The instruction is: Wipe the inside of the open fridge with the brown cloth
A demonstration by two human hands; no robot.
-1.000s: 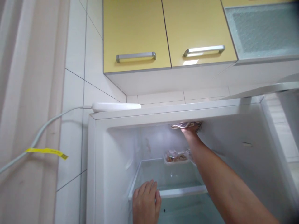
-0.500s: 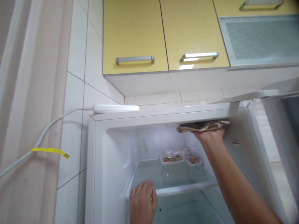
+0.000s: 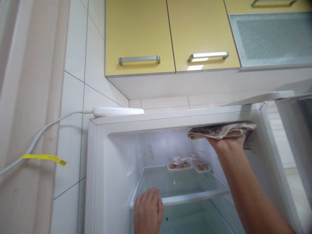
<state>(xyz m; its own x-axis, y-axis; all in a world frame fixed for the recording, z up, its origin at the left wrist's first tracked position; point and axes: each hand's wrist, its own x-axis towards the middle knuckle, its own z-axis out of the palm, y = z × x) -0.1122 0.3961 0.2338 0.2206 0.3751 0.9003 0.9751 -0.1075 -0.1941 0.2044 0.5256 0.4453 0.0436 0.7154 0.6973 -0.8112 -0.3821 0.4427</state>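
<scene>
I look into an open white fridge. My right hand reaches up inside it and presses a folded brown patterned cloth against the underside of the top edge, near the right front corner. My left hand rests with its fingers together and lying flat on the front edge of the glass shelf. At the back of that shelf stand two clear food trays.
Yellow wall cabinets with metal handles hang above the fridge. A white power strip lies on the fridge top, its cable with a yellow tag running left past a beige curtain. The fridge door stands open at the right.
My right hand has slid the cloth rightward along the underside of the fridge's top edge, from the middle to the right front corner. My left hand stays on the shelf edge.
</scene>
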